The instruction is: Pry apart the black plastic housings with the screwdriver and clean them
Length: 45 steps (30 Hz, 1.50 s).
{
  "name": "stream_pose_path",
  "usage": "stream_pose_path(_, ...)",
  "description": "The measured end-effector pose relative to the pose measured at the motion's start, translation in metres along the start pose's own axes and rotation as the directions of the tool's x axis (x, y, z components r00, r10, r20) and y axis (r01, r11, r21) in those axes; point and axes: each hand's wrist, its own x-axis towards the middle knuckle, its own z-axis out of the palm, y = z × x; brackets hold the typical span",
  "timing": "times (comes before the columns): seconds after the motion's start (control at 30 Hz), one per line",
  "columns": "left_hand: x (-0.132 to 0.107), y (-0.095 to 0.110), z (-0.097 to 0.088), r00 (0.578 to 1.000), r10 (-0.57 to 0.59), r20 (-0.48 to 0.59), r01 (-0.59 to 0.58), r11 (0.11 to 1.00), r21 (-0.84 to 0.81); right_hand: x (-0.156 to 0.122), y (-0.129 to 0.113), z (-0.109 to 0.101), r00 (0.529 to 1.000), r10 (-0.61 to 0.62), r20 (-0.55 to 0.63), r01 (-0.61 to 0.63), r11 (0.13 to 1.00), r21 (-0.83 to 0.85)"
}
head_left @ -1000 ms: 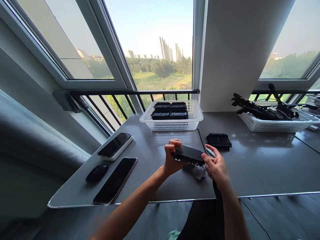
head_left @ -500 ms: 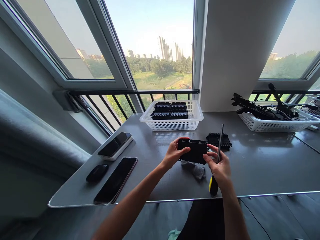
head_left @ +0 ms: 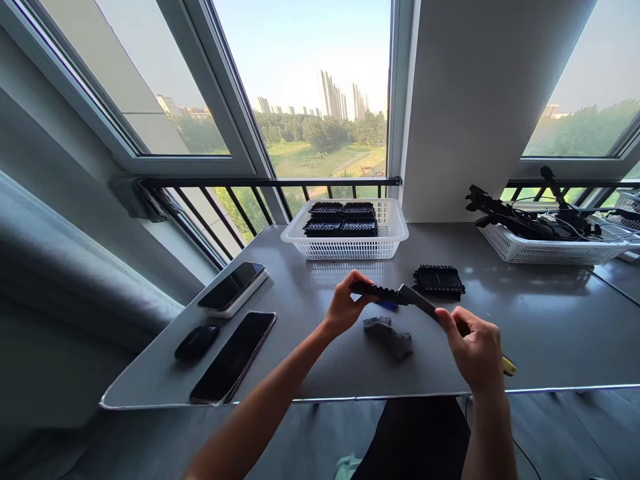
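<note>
My left hand [head_left: 347, 303] pinches one end of a black plastic panel with toothed edges [head_left: 380, 292], which is now edge-on to me. In my right hand [head_left: 473, 343] is a flat file [head_left: 423, 301] with a black and yellow handle, its end touching the panel's right end. A small blue thing [head_left: 388, 306] shows just under the panel; its kind is unclear. Below lies a crumpled grey cloth [head_left: 389, 339]. Another black toothed panel [head_left: 439, 281] rests on the table, beyond the file.
A white basket [head_left: 345, 251] with several black panels stands at the back of the grey table [head_left: 320, 373]. To the left lie two phones [head_left: 233, 360] and a black mouse-like object [head_left: 197, 342]. Another white basket [head_left: 550, 252] at right holds black devices and cables.
The panel has turned from face-on to edge-on. My right hand has let go of it and moved right, swinging the file from upright to slanted against the panel's end.
</note>
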Motion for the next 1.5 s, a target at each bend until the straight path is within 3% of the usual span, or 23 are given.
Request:
stream_pose_path(0.13, -0.001, -0.003, 0.001, 0.998, 0.048, 0.044, -0.050, 0.998, 0.030, 0.002, 0.000, 0.014, 0.997, -0.058, 0.048, 0.065, 0.986, -0.151)
stream_pose_path(0.33, -0.005, -0.005, 0.003, 0.986, 0.105, 0.130, -0.115, 0.991, 0.072, 0.006, 0.000, 0.027, 0.994, -0.083, 0.069, 0.095, 0.974, -0.206)
stream_pose_path(0.57, -0.003, -0.007, -0.002, 0.986, 0.109, 0.128, -0.124, 0.985, 0.120, 0.009, 0.006, 0.027, 0.989, -0.078, 0.124, 0.091, 0.990, -0.105)
stream_pose_path(0.77, -0.001, -0.005, -0.004, 0.987, 0.092, 0.128, -0.113, 0.979, 0.167, 0.007, 0.006, 0.023, 0.993, -0.085, 0.086, 0.098, 0.983, -0.158)
stream_pose_path(0.97, -0.003, -0.004, -0.002, 0.980, 0.110, 0.163, -0.139, 0.974, 0.176, 0.009, 0.005, 0.028, 0.989, -0.060, 0.138, 0.074, 0.992, -0.100)
stream_pose_path(1.13, 0.000, -0.005, -0.007, 0.986, 0.096, 0.138, -0.120, 0.978, 0.174, 0.011, 0.010, 0.029, 0.991, -0.052, 0.124, 0.061, 0.996, -0.071)
stream_pose_path(1.27, -0.001, -0.002, -0.006, 0.976, 0.117, 0.181, -0.157, 0.962, 0.225, 0.010, 0.006, 0.032, 0.992, -0.067, 0.112, 0.074, 0.995, -0.067)
stream_pose_path(1.5, 0.000, -0.006, -0.007, 0.983, 0.103, 0.154, -0.128, 0.979, 0.161, 0.012, 0.011, 0.031, 0.988, -0.046, 0.145, 0.048, 0.999, -0.009)
